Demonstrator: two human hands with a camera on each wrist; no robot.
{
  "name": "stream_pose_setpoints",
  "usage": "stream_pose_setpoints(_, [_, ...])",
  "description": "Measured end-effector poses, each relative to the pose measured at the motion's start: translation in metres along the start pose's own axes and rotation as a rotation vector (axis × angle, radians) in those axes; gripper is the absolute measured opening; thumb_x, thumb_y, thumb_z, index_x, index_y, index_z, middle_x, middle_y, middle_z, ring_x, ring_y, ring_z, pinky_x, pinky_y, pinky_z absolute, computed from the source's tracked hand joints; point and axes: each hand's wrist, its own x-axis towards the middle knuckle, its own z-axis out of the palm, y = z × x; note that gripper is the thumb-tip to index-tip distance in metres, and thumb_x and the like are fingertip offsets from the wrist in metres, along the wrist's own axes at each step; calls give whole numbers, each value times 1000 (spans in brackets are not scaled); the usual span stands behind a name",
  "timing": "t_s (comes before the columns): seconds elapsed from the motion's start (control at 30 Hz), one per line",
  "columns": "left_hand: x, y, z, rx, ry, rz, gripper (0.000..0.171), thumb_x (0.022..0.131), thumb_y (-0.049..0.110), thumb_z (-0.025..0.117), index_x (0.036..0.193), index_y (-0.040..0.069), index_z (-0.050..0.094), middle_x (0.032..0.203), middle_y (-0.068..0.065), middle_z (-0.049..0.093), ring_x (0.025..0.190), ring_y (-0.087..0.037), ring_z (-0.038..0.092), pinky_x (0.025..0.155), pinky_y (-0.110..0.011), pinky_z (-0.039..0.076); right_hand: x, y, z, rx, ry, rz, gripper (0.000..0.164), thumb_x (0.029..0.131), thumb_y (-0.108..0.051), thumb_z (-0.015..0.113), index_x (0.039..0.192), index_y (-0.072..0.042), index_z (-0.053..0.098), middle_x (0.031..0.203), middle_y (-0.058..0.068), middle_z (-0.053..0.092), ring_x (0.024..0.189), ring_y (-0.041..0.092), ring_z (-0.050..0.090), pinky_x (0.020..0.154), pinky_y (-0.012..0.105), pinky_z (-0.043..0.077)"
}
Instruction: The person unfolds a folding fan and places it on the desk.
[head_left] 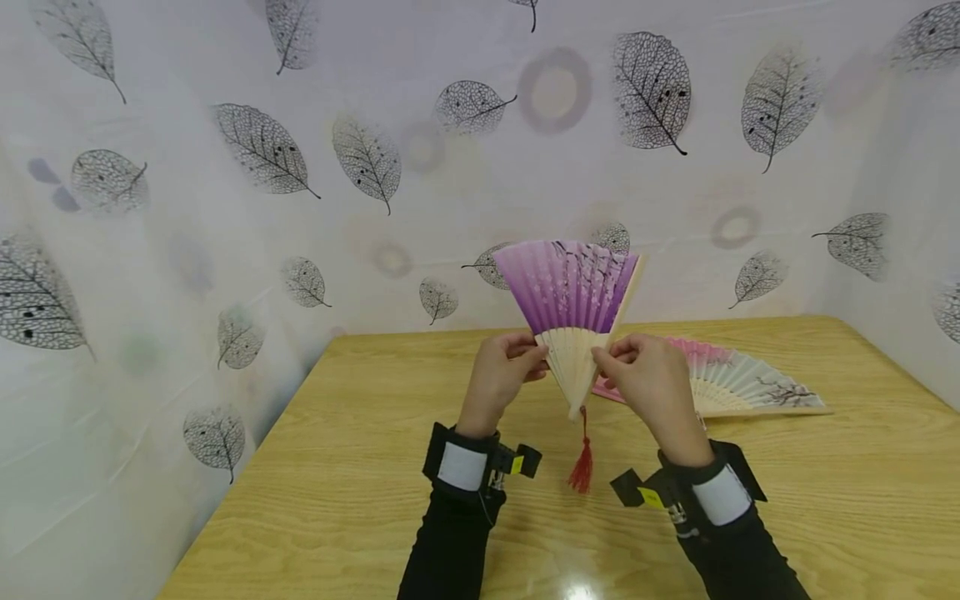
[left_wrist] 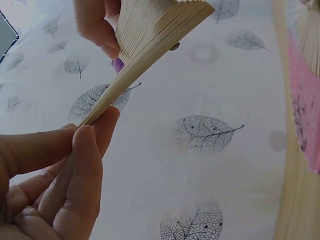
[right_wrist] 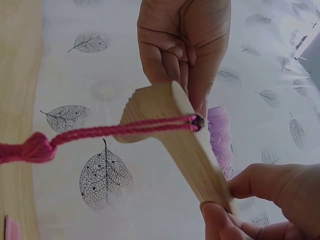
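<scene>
Both left hand [head_left: 498, 375] and right hand [head_left: 656, 379] pinch the purple fan [head_left: 570, 287] between closed fingers [head_left: 531, 358]; right one partly blocks the pink-white fan [head_left: 750, 379] behind it. Only right-wrist cam clearly shows the cord [right_wrist: 62, 138] threading the pivot [right_wrist: 198, 123].

The partly spread purple fan [head_left: 566, 292] is held upright above the table [head_left: 337, 475].
</scene>
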Motion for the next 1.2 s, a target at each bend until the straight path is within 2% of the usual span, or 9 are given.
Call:
stream_pose_setpoints(0.27, [1,-2,0,-16,14,-7,25,89,7,59,110,-6,61,99,-23,66,71,-8,63,72,-24,58,0,0,-1,-4,-1,8,27,86,-26,63,82,0,65,69,13,69,51,9,57,40,24,39])
stream_pose_setpoints(0.47, [2,-3,0,-18,34,15,25,90,6,57,110,-8,60,98,-23,66,72,-8,63,72,-24,58,1,1,-1,2,10,17,26,86,-27,62,81,-1,65,69,11,69,50,8,55,40,24,38])
stream_pose_setpoints(0.7, [1,-3,-1,-24,36,4,25,89,7,58,111,-6,60,99,-22,66,73,-9,64,72,-24,58,1,1,-3,9,1,28,28,86,-29,63,82,-1,66,70,12,69,51,8,56,40,24,38])
stream_pose_setpoints(1.03, [2,-2,-2,-40,41,37,24,89,6,58,108,-8,60,98,-25,66,72,-9,63,72,-24,58,2,2,-4,19,16,37,28,86,-29,61,81,-3,67,69,11,69,51,11,58,39,24,37])
stream_pose_setpoints(1.2, [2,-2,-3,-45,40,28,24,89,6,58,109,-8,60,98,-25,66,71,-7,63,72,-24,58,2,2,-5,24,14,34,31,86,-32,62,81,-2,67,68,10,69,50,8,57,39,24,37])
